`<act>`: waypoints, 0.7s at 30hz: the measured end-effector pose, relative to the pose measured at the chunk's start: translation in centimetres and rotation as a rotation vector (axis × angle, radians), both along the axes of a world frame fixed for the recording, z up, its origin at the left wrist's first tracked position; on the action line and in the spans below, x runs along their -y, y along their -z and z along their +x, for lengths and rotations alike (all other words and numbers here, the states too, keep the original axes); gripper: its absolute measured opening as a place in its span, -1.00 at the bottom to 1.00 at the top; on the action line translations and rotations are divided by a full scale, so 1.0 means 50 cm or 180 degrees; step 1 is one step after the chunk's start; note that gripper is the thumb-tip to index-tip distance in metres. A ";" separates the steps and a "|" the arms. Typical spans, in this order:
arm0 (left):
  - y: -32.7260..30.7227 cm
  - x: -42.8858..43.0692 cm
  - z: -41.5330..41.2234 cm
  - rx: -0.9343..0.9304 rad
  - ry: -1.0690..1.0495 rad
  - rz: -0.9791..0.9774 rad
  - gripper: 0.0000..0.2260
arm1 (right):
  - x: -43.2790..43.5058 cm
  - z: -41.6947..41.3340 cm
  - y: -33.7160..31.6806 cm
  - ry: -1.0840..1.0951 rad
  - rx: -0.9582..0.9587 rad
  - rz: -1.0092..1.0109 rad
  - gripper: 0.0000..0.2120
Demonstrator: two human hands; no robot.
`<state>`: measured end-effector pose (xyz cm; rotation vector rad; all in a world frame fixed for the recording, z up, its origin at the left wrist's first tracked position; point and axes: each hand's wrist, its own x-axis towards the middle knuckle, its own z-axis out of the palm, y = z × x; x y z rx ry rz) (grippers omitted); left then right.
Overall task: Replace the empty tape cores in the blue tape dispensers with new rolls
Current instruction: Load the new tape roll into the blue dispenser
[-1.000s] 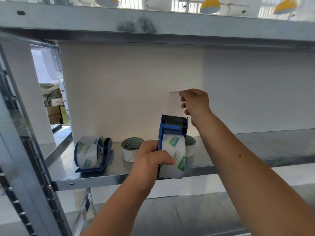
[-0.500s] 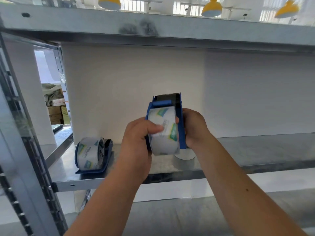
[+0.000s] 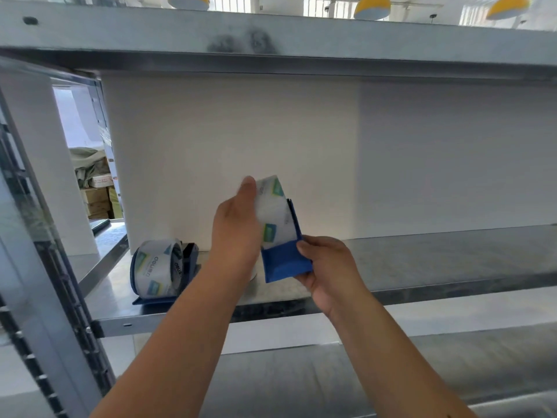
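Observation:
I hold a blue tape dispenser above the metal shelf, tilted with its blue end down. A clear tape roll with green labels sits in it. My left hand grips the roll and the dispenser's left side, thumb up at the top. My right hand holds the blue lower end from the right. A second blue dispenser loaded with a clear roll lies on the shelf to the left. The empty cores are hidden behind my hands.
The steel upper shelf hangs close overhead. A slanted rack upright stands at the left. A white back panel closes the shelf behind. A lower shelf lies beneath my arms.
The dispenser was turned over between my hands: its cutter end, up before, now points away and the blue end hangs low. My right hand shifted from the side to the lower end.

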<state>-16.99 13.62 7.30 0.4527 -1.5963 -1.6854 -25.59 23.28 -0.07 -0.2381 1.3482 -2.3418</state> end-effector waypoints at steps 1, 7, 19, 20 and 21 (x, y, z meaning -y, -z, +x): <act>0.019 -0.007 -0.005 0.0062 -0.0029 -0.0323 -0.52 | 0.004 0.005 0.001 -0.0065 0.0073 -0.0071 -0.81; 0.111 0.010 -0.055 0.0737 -0.0166 -0.1342 -0.34 | 0.009 0.009 0.013 -0.0096 0.0521 -0.0188 -0.76; 0.150 0.044 -0.120 0.1277 -0.0864 -0.2242 -0.41 | 0.007 -0.036 0.028 -0.0582 0.0903 -0.0151 -0.66; 0.148 0.046 -0.125 0.1309 -0.0874 -0.2275 -0.41 | 0.004 -0.039 0.025 -0.0599 0.0853 -0.0019 -0.68; 0.143 0.045 -0.127 0.1334 -0.0881 -0.2295 -0.41 | 0.001 -0.042 0.023 -0.0620 0.0808 0.0098 -0.69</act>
